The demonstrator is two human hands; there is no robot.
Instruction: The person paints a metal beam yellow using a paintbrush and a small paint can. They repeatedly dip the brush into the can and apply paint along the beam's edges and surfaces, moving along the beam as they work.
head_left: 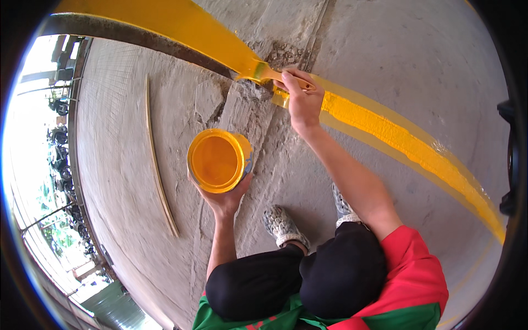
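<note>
My left hand [224,199] is wrapped round the underside of a paint can [247,151], its mouth turned up toward me, with yellow-orange paint inside and smears on the rim. In my right hand [304,104] is a paintbrush [269,73] with a wooden handle, gripped near the handle's end. The bristles are coated yellow and touch the end of a wide yellow painted surface [187,27] at the upper left. Just beneath my right hand begins a yellow floor stripe [374,122], edged by paler yellow bands and curving off to the right.
Broken, cracked concrete [210,102] lies between the can and the painted surface. A thin wooden strip [157,159] rests on the floor at left. My shoes [283,224] stand close behind the can. Several parked motorbikes [61,159] line the far left edge.
</note>
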